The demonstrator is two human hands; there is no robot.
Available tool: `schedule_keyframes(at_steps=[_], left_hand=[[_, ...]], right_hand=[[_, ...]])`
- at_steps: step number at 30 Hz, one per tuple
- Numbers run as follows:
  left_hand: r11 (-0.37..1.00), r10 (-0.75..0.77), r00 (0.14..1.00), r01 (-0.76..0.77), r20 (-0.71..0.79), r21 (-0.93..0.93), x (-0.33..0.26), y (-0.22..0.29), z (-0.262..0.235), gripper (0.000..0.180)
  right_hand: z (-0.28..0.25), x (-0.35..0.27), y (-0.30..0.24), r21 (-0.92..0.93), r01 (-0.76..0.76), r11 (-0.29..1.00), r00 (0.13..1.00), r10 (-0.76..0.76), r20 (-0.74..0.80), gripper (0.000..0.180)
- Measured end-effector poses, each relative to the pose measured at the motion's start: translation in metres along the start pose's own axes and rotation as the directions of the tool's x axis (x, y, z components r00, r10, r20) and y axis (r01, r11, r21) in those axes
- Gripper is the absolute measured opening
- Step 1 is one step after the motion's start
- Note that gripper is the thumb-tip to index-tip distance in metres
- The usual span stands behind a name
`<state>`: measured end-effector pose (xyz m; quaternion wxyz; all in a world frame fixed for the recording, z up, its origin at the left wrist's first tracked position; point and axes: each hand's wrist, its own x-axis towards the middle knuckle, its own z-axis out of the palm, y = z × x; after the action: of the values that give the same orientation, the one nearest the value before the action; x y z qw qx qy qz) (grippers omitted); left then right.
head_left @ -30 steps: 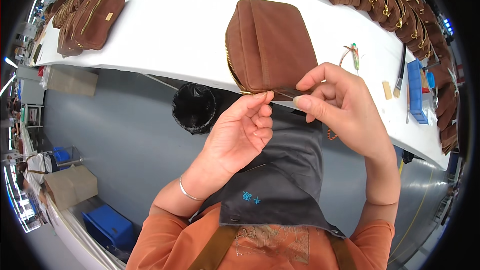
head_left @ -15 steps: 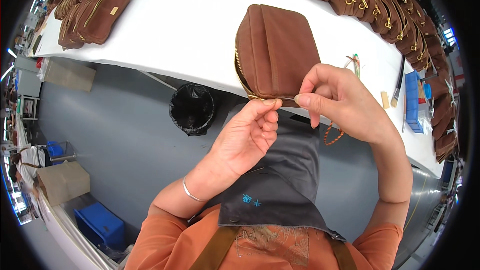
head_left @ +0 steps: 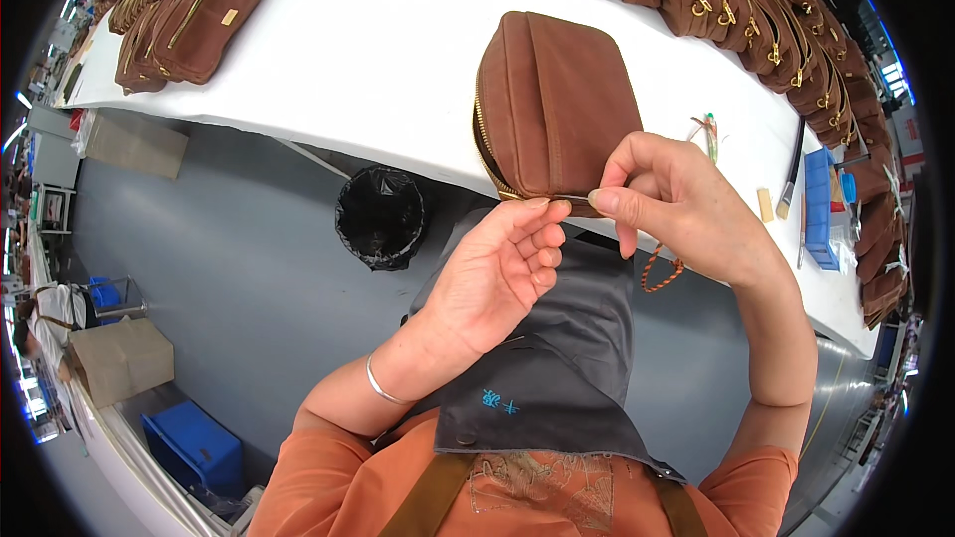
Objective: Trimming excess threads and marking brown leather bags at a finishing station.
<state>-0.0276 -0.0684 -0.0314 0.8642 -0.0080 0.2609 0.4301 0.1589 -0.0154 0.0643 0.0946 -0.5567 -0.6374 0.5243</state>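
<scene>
Person at the near edge of a white desk (head_left: pixel 348 50), both forearms raised and converging on one brown bag (head_left: pixel 567 104). Bag lies on the desk at its near edge, flat panel up, gold zip (head_left: pixel 478 124) along its left side.

Left hand (head_left: pixel 502 273): forearm slants in from lower left, silver bracelet (head_left: pixel 376 383) at the wrist. Palm turned upward and toward the body, outer fingers curled loosely. Grip: thumb and index tips close together at the bag's near edge; from here I cannot tell whether they clamp the edge.

Right hand (head_left: pixel 667 197): elbow out to the side, forearm steep, wrist bent so that the hand points left. Back of the hand outward, index arched above the thumb. Grip: thumb and index together, clamped on a slim metallic tool (head_left: pixel 579 198) that points toward the left fingertips. Its tip is too small to make out.

An orange braided cord (head_left: pixel 663 273) hangs in a loop below the right hand, in front of the desk edge
</scene>
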Motion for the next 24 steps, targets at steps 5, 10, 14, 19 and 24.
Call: schedule_keyframes(at_steps=[5, 10, 14, 19, 24], left_hand=[[1.000, -0.012, 1.000, 0.011, -0.001, -0.009, 0.000, 0.000, 0.001, 0.020], [0.999, -0.040, 0.999, 0.040, -0.005, -0.036, 0.000, 0.003, 0.002, 0.017], [0.997, -0.041, 0.998, 0.037, -0.058, -0.065, 0.002, 0.003, 0.006, 0.014], [0.988, -0.086, 0.996, 0.082, -0.022, -0.127, 0.004, 0.004, 0.002, 0.014], [0.989, -0.089, 0.996, 0.085, -0.027, -0.122, 0.006, 0.004, 0.000, 0.014]], right_hand=[[0.000, 0.001, 0.001, -0.003, 0.005, 1.000, 1.000, -0.005, 0.005, 0.015], [0.001, 0.001, -0.002, -0.024, 0.002, 1.000, 1.000, -0.003, -0.006, 0.014], [0.002, -0.001, -0.008, -0.031, -0.032, 0.999, 0.999, 0.031, -0.020, 0.014], [0.003, 0.000, -0.010, -0.079, 0.032, 0.996, 0.999, -0.035, -0.034, 0.014], [0.008, 0.000, -0.012, -0.165, 0.113, 0.980, 0.989, -0.127, -0.079, 0.014]])
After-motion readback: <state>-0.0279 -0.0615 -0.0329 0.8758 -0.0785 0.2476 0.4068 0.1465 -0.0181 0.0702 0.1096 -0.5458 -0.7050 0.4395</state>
